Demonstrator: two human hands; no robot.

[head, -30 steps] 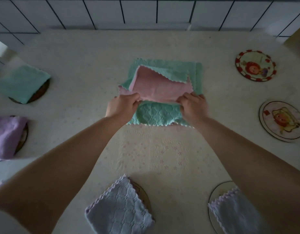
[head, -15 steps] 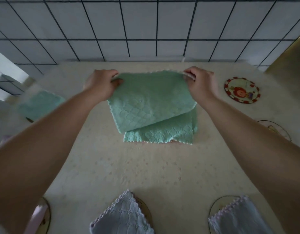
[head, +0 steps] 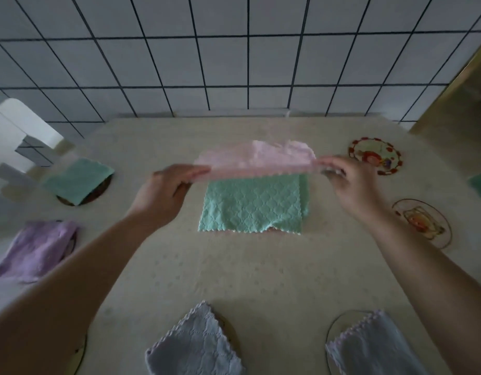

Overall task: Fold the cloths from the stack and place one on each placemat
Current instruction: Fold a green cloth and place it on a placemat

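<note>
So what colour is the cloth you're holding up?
Pink cloth, clearest in the head view.

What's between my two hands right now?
In the head view, the pink cloth stretches between the left hand and right hand, each pinching one end, above the green cloth.

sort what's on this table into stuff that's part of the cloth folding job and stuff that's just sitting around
Part of the job:
- pink scalloped-edge cloth, held by left hand and right hand
- green quilted cloth stack
- two bare round picture placemats
- placemats already covered: green, purple, two grey cloths

Just there:
- white tiled wall
- white object at left
</note>
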